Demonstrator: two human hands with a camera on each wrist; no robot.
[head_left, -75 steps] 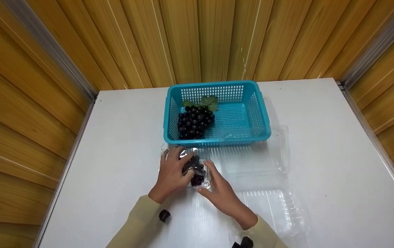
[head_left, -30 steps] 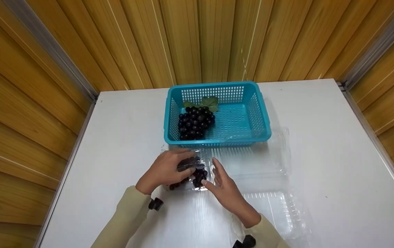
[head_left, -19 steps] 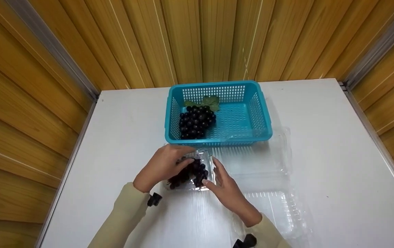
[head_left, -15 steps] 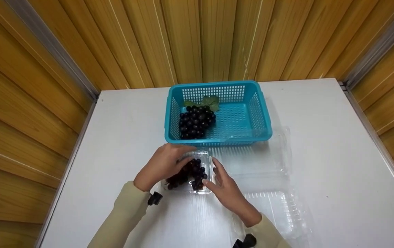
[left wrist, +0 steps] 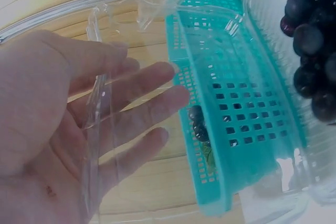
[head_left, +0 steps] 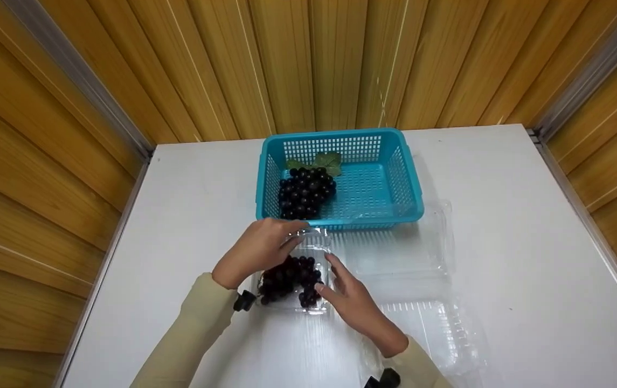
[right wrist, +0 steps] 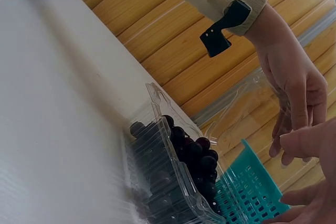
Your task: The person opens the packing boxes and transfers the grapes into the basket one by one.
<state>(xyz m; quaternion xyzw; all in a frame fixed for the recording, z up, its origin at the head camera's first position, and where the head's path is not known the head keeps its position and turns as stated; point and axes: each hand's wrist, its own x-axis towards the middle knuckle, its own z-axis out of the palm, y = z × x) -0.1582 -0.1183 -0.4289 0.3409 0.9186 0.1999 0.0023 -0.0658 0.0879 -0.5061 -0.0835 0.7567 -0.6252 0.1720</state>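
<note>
Dark grapes (head_left: 286,277) lie in the base of a clear plastic clamshell container (right wrist: 181,174) in front of the basket. Its clear lid (left wrist: 93,150) stands raised on the far side. My left hand (head_left: 260,245) pinches the lid's edge, thumb on one side and fingers seen through the plastic on the other. My right hand (head_left: 356,304) is at the container's right side, fingers loosely extended, thumb near its front right corner; whether it touches the plastic is hard to tell.
A teal basket (head_left: 340,222) stands behind the container, with a dark grape bunch (head_left: 305,194) and green leaves (head_left: 328,161) in its left half. Other clear plastic containers (head_left: 421,328) lie to the right on the white table (head_left: 529,242). Wood-patterned walls (head_left: 340,64) enclose the table.
My left hand has moved back from over the grapes, and the lid has come up with it, uncovering the bunch. The container has shifted slightly nearer. My right hand has barely moved.
</note>
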